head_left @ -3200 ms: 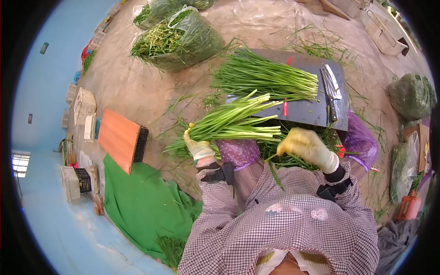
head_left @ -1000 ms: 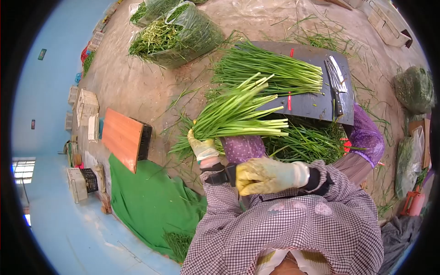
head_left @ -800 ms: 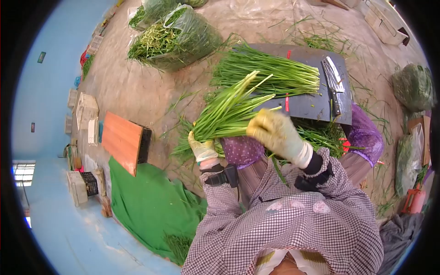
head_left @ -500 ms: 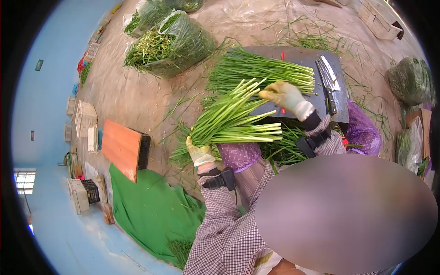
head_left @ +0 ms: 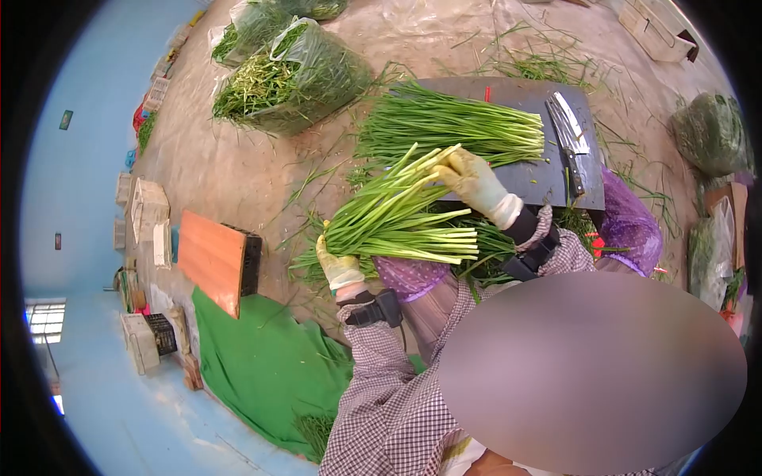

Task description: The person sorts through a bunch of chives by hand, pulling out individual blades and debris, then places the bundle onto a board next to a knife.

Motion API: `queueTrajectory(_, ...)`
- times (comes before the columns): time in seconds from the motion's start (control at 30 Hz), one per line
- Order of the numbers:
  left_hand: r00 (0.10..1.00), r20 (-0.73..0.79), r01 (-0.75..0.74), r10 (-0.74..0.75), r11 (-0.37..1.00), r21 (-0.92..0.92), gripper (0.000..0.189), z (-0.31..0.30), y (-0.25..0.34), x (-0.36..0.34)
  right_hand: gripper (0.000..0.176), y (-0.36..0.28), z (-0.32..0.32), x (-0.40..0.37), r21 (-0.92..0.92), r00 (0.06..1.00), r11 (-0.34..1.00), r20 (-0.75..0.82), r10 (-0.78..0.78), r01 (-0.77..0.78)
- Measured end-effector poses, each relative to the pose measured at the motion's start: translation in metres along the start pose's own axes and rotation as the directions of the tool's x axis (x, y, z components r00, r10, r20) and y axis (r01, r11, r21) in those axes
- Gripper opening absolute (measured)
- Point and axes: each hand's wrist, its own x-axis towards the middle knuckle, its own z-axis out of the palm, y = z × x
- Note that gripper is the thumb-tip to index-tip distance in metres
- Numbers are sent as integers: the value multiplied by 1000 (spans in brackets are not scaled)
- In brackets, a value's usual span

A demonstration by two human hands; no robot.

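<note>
In my gloved left hand (head_left: 340, 266) is a loose bunch of green garlic chives (head_left: 397, 226), held around its leafy end. The pale cut ends fan out to the right. My gloved right hand (head_left: 474, 178) pinches a few stalks by their pale tips at the upper edge of that bunch. Just beyond it, a thick pile of chives (head_left: 452, 123) lies along a dark board (head_left: 524, 176). Two knives rest side by side at the board's right end; one has a black-handled grip (head_left: 573, 173). A red strip (head_left: 487, 94) shows behind the pile.
Plastic bags of greens (head_left: 317, 75) stand at the upper left, and another bag (head_left: 710, 135) sits far right. Loose leaves (head_left: 548, 67) litter the floor. An orange board (head_left: 210, 258) leans on a black crate left of a green cloth (head_left: 262, 365). A white crate (head_left: 652, 32) is top right.
My right hand has moved slightly left and down and now pinches stalk tips at the bunch's upper edge. My left hand keeps its hold on the bunch.
</note>
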Motion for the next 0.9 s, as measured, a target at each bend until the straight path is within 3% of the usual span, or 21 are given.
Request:
queueTrajectory(0.03,999,-1,53,-54,989,-138,55,2,3,-1,21,-13,-19,-5,150,997,986,27,66,-69)
queueTrajectory(0.07,999,23,43,-40,993,-114,54,-1,0,2,21,-23,-35,-10,295,990,945,66,125,-139)
queueTrajectory(0.13,998,65,19,-15,998,-64,51,-14,-11,8,20,-29,-57,-30,494,987,864,-61,146,-98)
queueTrajectory(0.2,993,84,-82,80,996,29,49,-18,-17,11,23,-22,-85,-60,581,980,792,49,195,-186)
queueTrajectory(0.27,986,109,-139,129,986,88,49,-20,-22,13,27,26,-103,-92,340,874,856,431,226,-389)
queueTrajectory(0.3,984,121,-145,132,984,101,49,-21,-23,16,30,23,-105,-96,-92,793,928,493,357,-360)
queueTrajectory(0.33,981,138,-150,134,982,116,50,-20,-22,18,35,14,-107,-98,-503,715,829,483,506,-247)
queueTrajectory(0.37,985,144,-110,100,992,60,51,-18,-20,18,48,0,-100,-90,-508,768,786,323,552,-352)
queueTrajectory(0.43,987,157,-32,40,998,-55,52,-12,-15,18,50,-5,-84,-75,-393,965,906,135,225,-157)
queueTrajectory(0.47,989,137,-51,51,999,-2,52,-8,-12,15,51,-8,-74,-66,-350,999,936,23,44,-33)
queueTrajectory(0.57,989,109,-113,104,990,84,50,-3,-5,14,52,-22,-32,-41,-445,969,861,126,-211,246)
queueTrajectory(0.6,986,114,-128,121,990,58,49,-4,-6,17,37,-23,-25,-30,-377,940,913,341,-20,156)
queueTrajectory(0.67,976,138,-182,169,980,84,47,-8,-9,21,22,-14,-15,-35,-548,913,756,373,-164,359)
queueTrajectory(0.73,961,170,-251,220,949,192,44,-21,-11,23,12,-12,-22,-48,-559,944,772,287,-162,302)
queueTrajectory(0.87,983,137,-116,124,991,-64,34,-13,-3,20,18,3,-34,-84,-435,984,889,160,-76,139)
queueTrajectory(0.9,951,148,-297,272,937,186,27,-8,-4,14,19,6,-41,-92,-360,994,927,46,-96,106)
